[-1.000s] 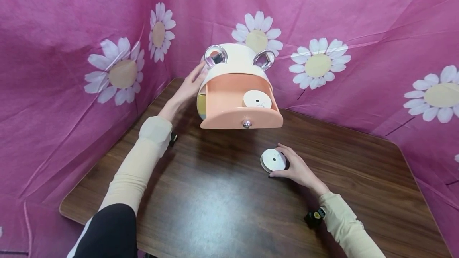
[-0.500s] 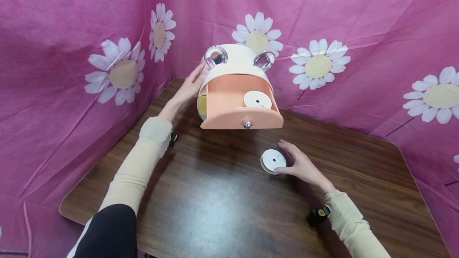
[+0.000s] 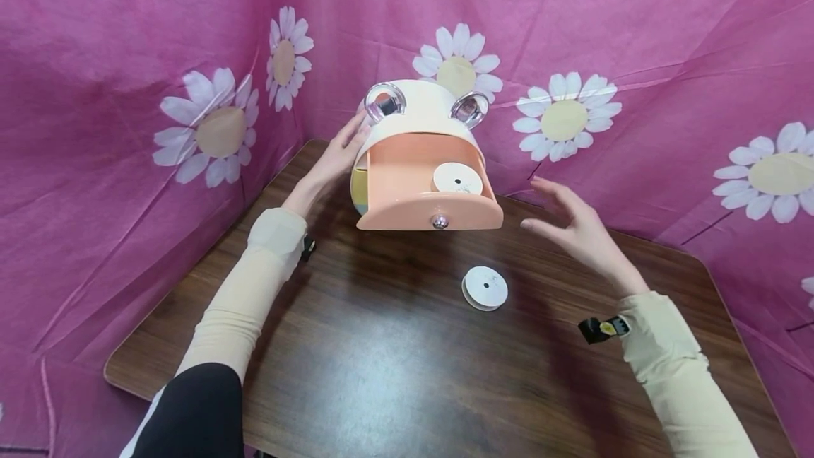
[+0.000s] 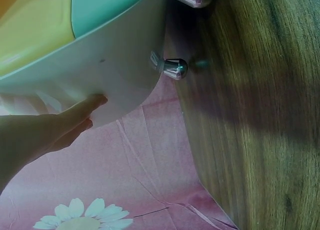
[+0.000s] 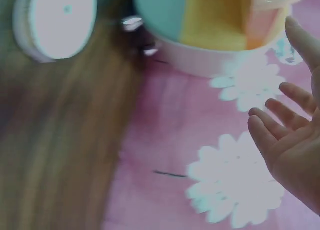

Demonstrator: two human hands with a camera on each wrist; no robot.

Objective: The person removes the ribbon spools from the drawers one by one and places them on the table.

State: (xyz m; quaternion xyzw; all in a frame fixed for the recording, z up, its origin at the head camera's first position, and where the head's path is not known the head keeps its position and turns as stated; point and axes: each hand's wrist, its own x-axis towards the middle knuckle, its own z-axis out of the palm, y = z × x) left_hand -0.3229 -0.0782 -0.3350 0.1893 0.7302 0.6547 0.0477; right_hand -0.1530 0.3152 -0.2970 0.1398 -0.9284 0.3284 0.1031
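1. While the left hand point(image 3: 337, 157) rests its extended fingers against the side of a smooth, rounded white cabinet point(image 3: 422, 108), the right hand point(image 3: 585, 232) is spread in the air to the right, thumb apart from the fingers.
2. Glossy and peach-coloured, the drawer point(image 3: 407, 212) juts out of the cabinet, with an arched front and a round, shiny knob point(image 3: 439, 222); two chrome-like rings point(image 3: 384, 100) stand up like ears on top.
3. One flat, round white spool point(image 3: 447, 175) with a dark centre hole sits tilted in the drawer's right part; a matching spool point(image 3: 477, 293) lies on the tabletop, in front of the drawer and apart from both hands.
4. Dark brown, wood-grained and rounded at its corners, the table point(image 3: 375, 380) reflects a patch of light; creased pink cloth point(image 3: 572, 6) printed with white daisies hangs behind it.
5. Silvery feet point(image 4: 176, 68) under the cabinet show in the left wrist view, and both wrist views show its teal point(image 4: 107, 7) and yellow point(image 4: 37, 27) front bands, hidden from the head; the right wrist view is blurred.
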